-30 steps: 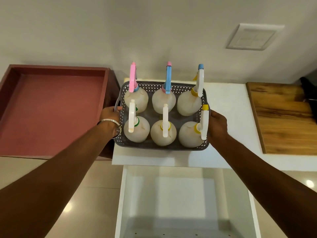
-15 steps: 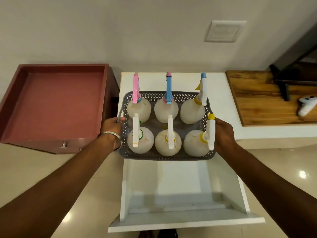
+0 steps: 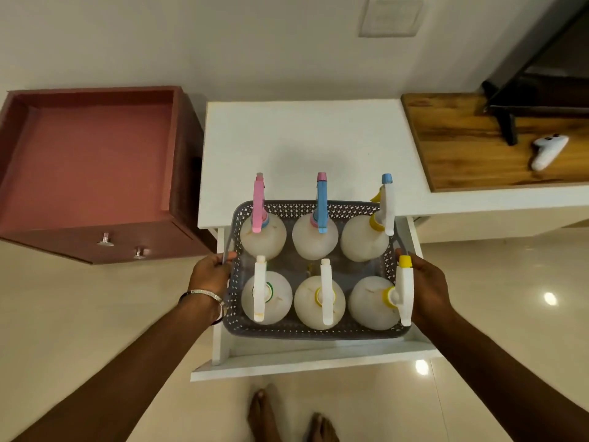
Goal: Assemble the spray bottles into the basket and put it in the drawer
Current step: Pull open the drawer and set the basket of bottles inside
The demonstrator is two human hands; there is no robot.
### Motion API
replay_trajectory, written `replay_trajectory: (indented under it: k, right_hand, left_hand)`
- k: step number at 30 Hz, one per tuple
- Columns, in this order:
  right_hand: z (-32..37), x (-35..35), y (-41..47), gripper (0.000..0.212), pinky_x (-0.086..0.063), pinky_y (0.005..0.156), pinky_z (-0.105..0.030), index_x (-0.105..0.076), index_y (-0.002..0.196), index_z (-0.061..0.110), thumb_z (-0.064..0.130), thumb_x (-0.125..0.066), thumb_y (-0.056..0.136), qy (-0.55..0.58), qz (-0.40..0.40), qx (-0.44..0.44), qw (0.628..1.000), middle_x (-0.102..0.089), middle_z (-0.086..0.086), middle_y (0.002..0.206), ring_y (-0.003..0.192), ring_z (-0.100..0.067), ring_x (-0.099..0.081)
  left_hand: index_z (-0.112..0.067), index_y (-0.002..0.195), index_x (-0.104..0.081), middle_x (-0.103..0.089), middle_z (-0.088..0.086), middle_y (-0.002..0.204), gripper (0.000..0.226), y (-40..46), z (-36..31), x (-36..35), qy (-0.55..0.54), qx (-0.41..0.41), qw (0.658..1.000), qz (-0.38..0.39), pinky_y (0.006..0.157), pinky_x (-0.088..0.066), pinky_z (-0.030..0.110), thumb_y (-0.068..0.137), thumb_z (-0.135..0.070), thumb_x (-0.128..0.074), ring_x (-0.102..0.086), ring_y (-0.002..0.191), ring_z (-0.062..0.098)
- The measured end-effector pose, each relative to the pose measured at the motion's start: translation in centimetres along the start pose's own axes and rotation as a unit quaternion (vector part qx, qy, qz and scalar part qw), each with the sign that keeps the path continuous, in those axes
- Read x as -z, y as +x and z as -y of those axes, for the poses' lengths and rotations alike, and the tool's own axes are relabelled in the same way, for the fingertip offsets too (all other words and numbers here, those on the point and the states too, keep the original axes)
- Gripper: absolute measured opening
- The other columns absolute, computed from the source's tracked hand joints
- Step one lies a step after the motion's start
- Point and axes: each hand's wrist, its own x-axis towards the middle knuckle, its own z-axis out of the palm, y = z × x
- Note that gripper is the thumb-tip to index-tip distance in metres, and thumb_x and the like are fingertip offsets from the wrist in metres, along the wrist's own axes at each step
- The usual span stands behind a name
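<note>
Head view. The left hand (image 3: 212,269) is gripping the left rim of the gray basket (image 3: 314,330), its fingers curled round the handle there. The right hand (image 3: 425,290) is holding the right side of the basket; its thumb is lying along the rim, but the other fingers are hidden behind the basket wall, so their exact position cannot be told. A metal bracelet (image 3: 204,295) is sitting on the left wrist.

The basket is sitting over the open white drawer (image 3: 306,362), within its outline, with its far rim just under the front edge of the white counter (image 3: 302,138). Whether its base is resting on the drawer floor cannot be told.

Six spray bottles are standing upright in the basket, in two rows of three. In the far row, from the left, are the pink-headed bottle (image 3: 262,231), the blue-headed bottle (image 3: 315,234) and the white-headed bottle with the blue tip (image 3: 365,239). In the near row, from the left, are the bottle with the green collar (image 3: 266,298), the middle bottle with the yellow collar (image 3: 318,303) and the bottle with the yellow tip (image 3: 374,303), whose spray head is lying against the right hand.

A red cabinet (image 3: 92,161) is standing left of the counter. A wooden board (image 3: 462,148) is lying on the counter's right end, carrying a white controller (image 3: 548,153). Bare feet (image 3: 293,416) are showing below the drawer front.
</note>
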Motion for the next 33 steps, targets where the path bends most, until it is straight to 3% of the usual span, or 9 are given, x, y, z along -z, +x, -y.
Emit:
replay_trajectory:
  k: [7,10,14,18,21,23,25,28,33]
  right_hand:
    - [-4.3,1.8,0.8,0.016,-0.055,0.069,-0.025,-0.076,0.091,0.025,0.020,-0.062,0.097,0.006,-0.002,-0.032,0.999,-0.078,0.004,0.081,0.076,-0.012,-0.072]
    - [-6.0,2.2,1.8,0.014,-0.055,0.065,-0.021,-0.075,0.097,0.021,0.020,-0.061,0.097,0.005,-0.003,-0.036,0.999,-0.077,0.001,0.083,0.077,-0.011,-0.071]
    - [-7.8,1.9,3.1,0.016,-0.053,0.056,-0.017,-0.074,0.089,0.027,0.021,-0.061,0.097,0.004,-0.007,-0.040,0.999,-0.072,0.007,0.070,0.061,-0.004,-0.065]
    - [-10.1,1.8,4.9,0.019,-0.052,0.068,-0.029,-0.072,0.108,0.011,0.020,-0.058,0.099,-0.003,0.018,-0.037,0.999,-0.067,-0.004,0.079,0.071,-0.014,-0.060]
    - [-11.8,1.8,6.4,0.023,-0.051,0.069,-0.030,-0.070,0.113,0.006,0.020,-0.058,0.099,-0.006,0.019,-0.036,0.999,-0.067,-0.003,0.079,0.072,-0.014,-0.060]
    - [-12.9,1.7,7.3,0.020,-0.051,0.069,-0.029,-0.072,0.110,0.006,0.016,-0.059,0.098,-0.011,0.015,-0.034,0.999,-0.068,0.000,0.076,0.071,-0.012,-0.061]
    - [-14.1,1.7,8.2,0.016,-0.053,0.067,-0.027,-0.076,0.097,0.017,0.014,-0.060,0.098,-0.017,0.009,-0.032,0.999,-0.071,0.006,0.070,0.067,-0.008,-0.064]
    - [-15.9,1.4,9.4,0.027,-0.054,0.066,-0.025,-0.077,0.080,0.030,0.013,-0.062,0.096,-0.008,0.004,-0.050,0.999,-0.074,0.008,0.071,0.067,-0.006,-0.068]
    - [-18.2,0.9,11.4,0.023,-0.053,0.068,-0.025,-0.080,0.078,0.031,0.018,-0.067,0.092,0.002,-0.001,-0.079,0.997,-0.077,0.005,0.079,0.074,-0.011,-0.072]
  left_hand:
    - [-0.004,0.111,-0.064,-0.062,0.012,0.101,0.026,-0.3,4.7,-1.9,-0.011,0.024,1.000,-0.005,0.080,-0.048,0.036,0.094,0.004,-0.046,-0.056,0.092,0.027]
    - [-0.001,0.115,-0.063,-0.062,0.013,0.105,0.027,0.0,6.2,-2.6,-0.007,0.033,0.999,-0.011,0.091,-0.049,0.042,0.094,0.003,-0.046,-0.056,0.096,0.028]
    - [-0.005,0.115,-0.065,-0.064,0.016,0.115,0.026,0.9,7.8,-3.6,0.010,0.034,0.999,-0.032,0.100,-0.047,0.048,0.095,-0.001,-0.048,-0.057,0.101,0.029]
    - [-0.006,0.115,-0.065,-0.064,0.017,0.121,0.026,2.1,9.4,-4.6,0.017,0.035,0.998,-0.047,0.102,-0.046,0.045,0.095,-0.002,-0.049,-0.057,0.104,0.029]
    - [-0.006,0.115,-0.065,-0.064,0.016,0.121,0.026,3.4,10.6,-5.3,0.018,0.044,0.998,-0.042,0.101,-0.047,0.044,0.095,-0.003,-0.050,-0.058,0.112,0.033]
    - [-0.006,0.117,-0.065,-0.064,0.016,0.121,0.027,4.4,11.5,-5.8,0.025,0.052,0.998,-0.038,0.099,-0.047,0.044,0.095,-0.004,-0.050,-0.058,0.112,0.034]
    - [-0.005,0.118,-0.064,-0.064,0.017,0.121,0.027,5.3,12.3,-6.3,0.035,0.060,0.997,-0.038,0.098,-0.047,0.043,0.095,-0.004,-0.049,-0.058,0.109,0.034]
    - [-0.003,0.117,-0.064,-0.063,0.019,0.122,0.027,6.5,13.5,-7.1,0.055,0.068,0.996,-0.034,0.102,-0.046,0.049,0.095,-0.003,-0.049,-0.057,0.114,0.037]
    - [-0.005,0.114,-0.063,-0.062,0.020,0.119,0.026,8.8,15.3,-7.8,0.095,0.072,0.993,-0.011,0.101,-0.046,0.053,0.095,-0.003,-0.045,-0.056,0.112,0.040]
